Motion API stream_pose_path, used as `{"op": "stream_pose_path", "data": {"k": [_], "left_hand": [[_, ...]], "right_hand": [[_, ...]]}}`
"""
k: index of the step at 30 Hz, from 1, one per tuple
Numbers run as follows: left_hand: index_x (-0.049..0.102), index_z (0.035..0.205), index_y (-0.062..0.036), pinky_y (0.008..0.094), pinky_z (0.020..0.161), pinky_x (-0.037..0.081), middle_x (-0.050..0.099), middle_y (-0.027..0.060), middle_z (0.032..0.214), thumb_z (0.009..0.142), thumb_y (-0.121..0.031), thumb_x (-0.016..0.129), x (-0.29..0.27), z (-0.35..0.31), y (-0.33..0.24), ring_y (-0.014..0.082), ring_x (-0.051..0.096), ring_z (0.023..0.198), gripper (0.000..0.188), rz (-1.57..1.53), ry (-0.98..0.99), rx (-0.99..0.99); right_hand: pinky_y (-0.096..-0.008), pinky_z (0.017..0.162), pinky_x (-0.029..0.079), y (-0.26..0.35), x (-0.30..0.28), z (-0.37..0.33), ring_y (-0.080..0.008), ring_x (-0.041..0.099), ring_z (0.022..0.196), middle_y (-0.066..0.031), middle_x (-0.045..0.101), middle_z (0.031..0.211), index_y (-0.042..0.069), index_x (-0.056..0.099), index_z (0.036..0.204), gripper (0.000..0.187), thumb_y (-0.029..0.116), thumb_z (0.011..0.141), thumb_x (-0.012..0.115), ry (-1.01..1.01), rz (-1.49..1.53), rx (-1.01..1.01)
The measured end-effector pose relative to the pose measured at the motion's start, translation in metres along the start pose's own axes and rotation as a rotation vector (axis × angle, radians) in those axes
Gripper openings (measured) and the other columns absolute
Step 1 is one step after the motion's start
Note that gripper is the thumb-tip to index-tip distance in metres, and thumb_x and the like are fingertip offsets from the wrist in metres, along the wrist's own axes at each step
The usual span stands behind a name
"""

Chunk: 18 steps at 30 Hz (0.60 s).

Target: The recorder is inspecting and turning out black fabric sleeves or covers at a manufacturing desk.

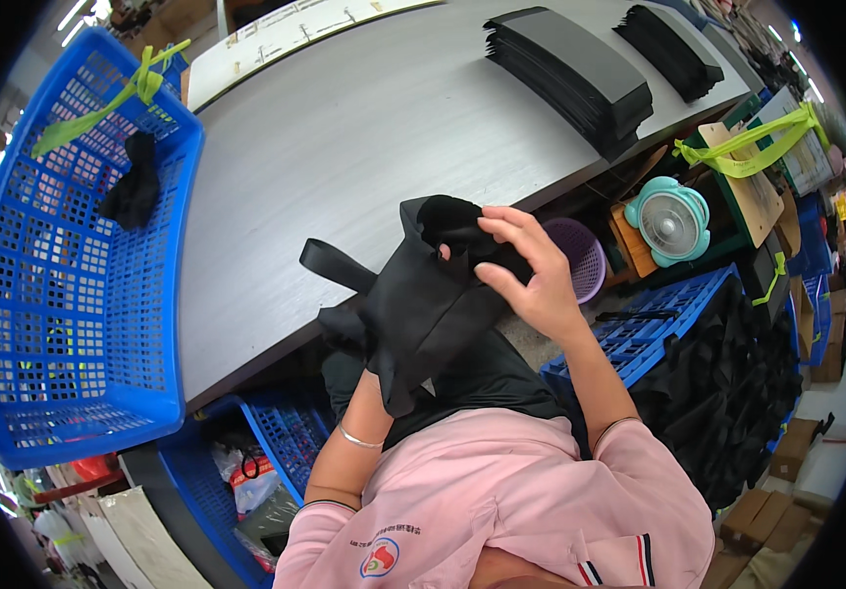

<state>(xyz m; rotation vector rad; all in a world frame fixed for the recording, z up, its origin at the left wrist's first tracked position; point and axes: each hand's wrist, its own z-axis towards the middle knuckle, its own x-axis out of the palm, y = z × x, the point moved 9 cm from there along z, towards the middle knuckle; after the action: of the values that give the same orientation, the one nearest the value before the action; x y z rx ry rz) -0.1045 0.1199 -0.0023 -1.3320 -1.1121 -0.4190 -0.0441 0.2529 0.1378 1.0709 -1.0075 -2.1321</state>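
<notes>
One black fabric bag (423, 294), creased, mouth turned upward, placed before the wearer's body at the near edge of the desk (295, 187); interior too dark to make out. One black strap loop (337, 265), standing out from the bag's left side; its attachment is hard to read. Left hand (445, 252): mostly hidden by the fabric, one fingertip showing near the mouth; its grip cannot be told. Right hand (531, 270): at the right of the mouth, fingers curved and spread from the thumb, fingertips against or just before the dark fabric, contact unclear. Two stacks of flat black pieces, one larger (570, 74), one smaller (673, 54), on the far right of the desk; single pieces not countable. One blue basket (79, 427), left, containing a crumpled black item (133, 187) of uncertain kind. One turquoise fan (673, 221), right. One purple basket (585, 260), partly covered by the right hand. One heap of black fabric (722, 393), lower right, pieces indistinguishable.
</notes>
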Motion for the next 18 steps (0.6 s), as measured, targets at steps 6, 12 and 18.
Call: {"op": "stream_pose_path", "data": {"k": [6, 12, 18], "left_hand": [[0.053, 0.131, -0.0023, 0.0373, 0.103, 0.045, 0.060, 0.0114, 0.124, 0.097, -0.022, 0.059, -0.008, -0.010, -0.009, 0.0272, 0.057, 0.116, 0.040, -0.038, -0.037, 0.027], [0.053, 0.131, -0.0030, 0.0375, 0.104, 0.045, 0.061, 0.0103, 0.123, 0.098, -0.025, 0.060, -0.056, -0.015, -0.076, 0.0270, 0.057, 0.115, 0.041, -0.058, -0.084, 0.223], [0.052, 0.136, -0.0063, 0.0358, 0.104, 0.045, 0.060, 0.0081, 0.128, 0.097, -0.034, 0.061, -0.068, -0.023, -0.088, 0.0208, 0.057, 0.118, 0.049, 0.158, -0.307, 0.349]], "right_hand": [[-0.0371, 0.100, 0.047, 0.010, 0.018, 0.004, -0.0315, 0.058, 0.119, -0.0133, 0.060, 0.127, 0.004, 0.070, 0.107, 0.031, -0.001, 0.076, 0.073, 0.169, 0.001, -0.043], [-0.0449, 0.106, 0.038, 0.037, 0.010, 0.015, -0.0315, 0.055, 0.117, -0.0089, 0.061, 0.114, 0.001, 0.065, 0.076, 0.013, 0.008, 0.077, 0.075, 0.371, 0.010, -0.292], [-0.0294, 0.077, 0.049, -0.012, -0.003, 0.093, -0.0174, 0.059, 0.085, -0.0069, 0.059, 0.109, -0.004, 0.064, 0.087, 0.014, 0.008, 0.095, 0.062, 0.041, 0.099, -0.051]]}}
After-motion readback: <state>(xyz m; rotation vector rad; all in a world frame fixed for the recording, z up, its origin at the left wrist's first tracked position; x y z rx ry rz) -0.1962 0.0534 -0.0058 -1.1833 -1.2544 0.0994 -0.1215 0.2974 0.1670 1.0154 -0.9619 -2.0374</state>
